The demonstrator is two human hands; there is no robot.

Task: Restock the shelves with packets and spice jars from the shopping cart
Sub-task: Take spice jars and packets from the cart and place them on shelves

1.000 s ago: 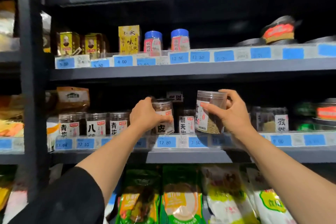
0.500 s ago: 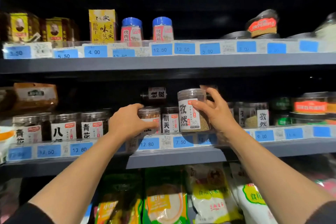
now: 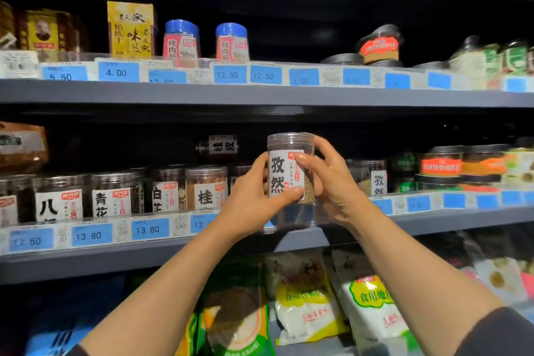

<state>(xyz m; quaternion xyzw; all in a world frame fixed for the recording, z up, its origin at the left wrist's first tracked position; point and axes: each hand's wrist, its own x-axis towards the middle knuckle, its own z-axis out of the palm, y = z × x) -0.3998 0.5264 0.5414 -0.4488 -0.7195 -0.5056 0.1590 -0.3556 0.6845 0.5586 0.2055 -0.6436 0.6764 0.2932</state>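
Note:
A clear spice jar (image 3: 284, 166) with a white label and black characters is held upright in front of the middle shelf (image 3: 448, 220). My left hand (image 3: 254, 199) grips its lower left side, thumb across the label's bottom. My right hand (image 3: 329, 182) grips its right side, fingers over the label. Similar clear jars (image 3: 206, 189) stand in a row on that shelf to the left, and one more labelled jar (image 3: 372, 178) stands to the right. The shopping cart is out of view.
The upper shelf (image 3: 260, 94) carries a yellow box (image 3: 131, 29), two blue-capped shakers (image 3: 182, 39) and flat tins. Red and green tins (image 3: 440, 166) fill the middle shelf's right end. Bagged packets (image 3: 306, 298) hang below. A jar (image 3: 219, 147) lies on its side behind the row.
My left hand let go of the shelf jar it held and moved right onto the labelled jar. Both hands now hold that jar. The camera shifted right and closer.

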